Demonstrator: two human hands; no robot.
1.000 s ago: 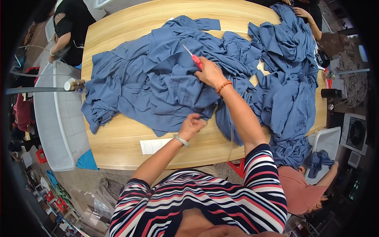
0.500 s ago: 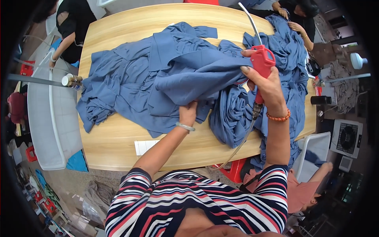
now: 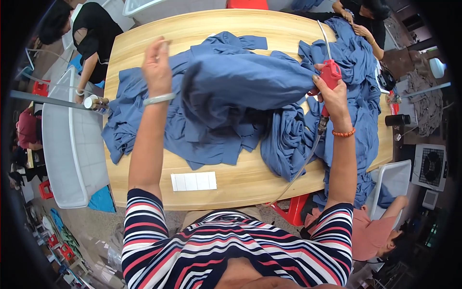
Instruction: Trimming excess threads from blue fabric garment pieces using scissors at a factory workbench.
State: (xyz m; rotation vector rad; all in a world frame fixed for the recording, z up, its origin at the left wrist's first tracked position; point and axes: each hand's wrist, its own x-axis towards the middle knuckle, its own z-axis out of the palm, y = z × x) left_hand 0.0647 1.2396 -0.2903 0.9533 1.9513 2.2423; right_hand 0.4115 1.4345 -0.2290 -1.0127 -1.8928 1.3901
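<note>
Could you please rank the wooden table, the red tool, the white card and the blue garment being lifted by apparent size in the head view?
1. wooden table
2. blue garment, held up nearer the camera, so perhaps flattered
3. white card
4. red tool in the right hand, partly hidden by the fingers

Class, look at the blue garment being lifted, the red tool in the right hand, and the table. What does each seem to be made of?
Blue garment: soft, matte woven or knit cloth, since it drapes and folds.
Red tool: probably glossy plastic body with a thin metal tube on top and a hose below.
Table: pale wood or wood-look laminate, showing grain lines and a smooth finish.
</note>
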